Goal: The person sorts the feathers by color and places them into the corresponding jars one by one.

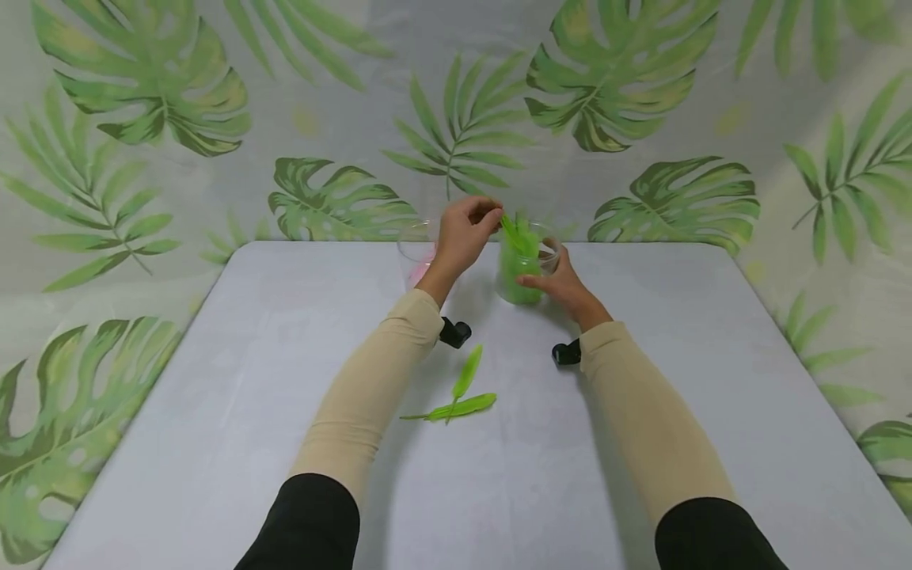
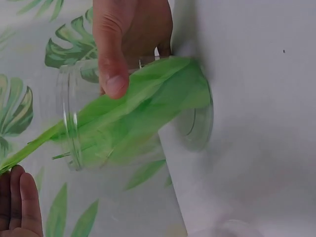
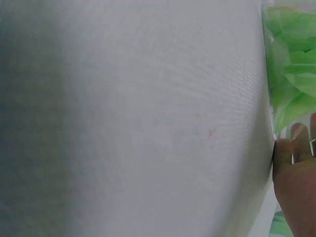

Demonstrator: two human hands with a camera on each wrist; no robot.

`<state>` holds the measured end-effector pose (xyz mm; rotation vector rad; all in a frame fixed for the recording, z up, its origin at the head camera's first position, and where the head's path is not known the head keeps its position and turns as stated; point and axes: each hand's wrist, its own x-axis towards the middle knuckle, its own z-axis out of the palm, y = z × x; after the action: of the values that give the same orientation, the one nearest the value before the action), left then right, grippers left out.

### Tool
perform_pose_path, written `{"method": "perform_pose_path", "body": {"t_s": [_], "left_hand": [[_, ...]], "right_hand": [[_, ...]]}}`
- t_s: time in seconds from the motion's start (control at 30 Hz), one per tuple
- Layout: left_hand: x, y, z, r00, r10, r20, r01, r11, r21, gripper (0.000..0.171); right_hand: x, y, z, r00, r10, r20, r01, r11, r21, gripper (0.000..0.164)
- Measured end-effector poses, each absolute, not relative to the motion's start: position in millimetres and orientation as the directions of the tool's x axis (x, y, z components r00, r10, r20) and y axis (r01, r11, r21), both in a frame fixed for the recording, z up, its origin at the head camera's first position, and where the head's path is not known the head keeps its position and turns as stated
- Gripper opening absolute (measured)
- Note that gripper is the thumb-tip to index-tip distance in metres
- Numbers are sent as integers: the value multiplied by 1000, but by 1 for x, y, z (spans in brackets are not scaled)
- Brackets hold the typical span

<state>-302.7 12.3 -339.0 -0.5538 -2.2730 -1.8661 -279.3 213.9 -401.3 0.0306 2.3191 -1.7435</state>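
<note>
My right hand grips a clear jar from the right, thumb across its near side and the other fingers behind it. Soft green feathers fill much of the jar. Above its mouth, my left hand pinches the thin end of a bright green feather that runs down into the jar. On the table in front lie two more green feathers, one slanting upward and one lying crosswise; their quills cross. In the right wrist view, my right hand shows at the jar's base.
A second clear jar with something pink inside stands to the left, partly hidden behind my left forearm. The white table ends just behind the jars, where a leaf-printed cloth hangs. Small black cameras sit on both wrists.
</note>
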Motion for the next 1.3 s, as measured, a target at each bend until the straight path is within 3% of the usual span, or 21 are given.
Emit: {"method": "perform_pose_path", "body": {"t_s": [0.4,0.53,0.73,0.97,1.3], "left_hand": [[-317,31,-346,-916,140,377,402,291,868,20],[-320,36,-347,-908,147,393,420,316,851,20],[-322,41,-349,-898,147,415,440,326,837,34],[-321,41,-351,-909,165,383,417,330,847,17],[-320,44,-350,-908,214,360,416,360,835,23]], "right_hand": [[-295,221,-433,-985,-107,-136,100,290,-952,104],[-295,219,-430,-984,-97,-147,113,292,-950,105],[-289,218,-415,-976,-105,-189,154,276,-949,107],[-291,219,-422,-974,-100,-203,164,302,-939,104],[-283,219,-411,-971,-119,-207,166,285,-944,105]]}}
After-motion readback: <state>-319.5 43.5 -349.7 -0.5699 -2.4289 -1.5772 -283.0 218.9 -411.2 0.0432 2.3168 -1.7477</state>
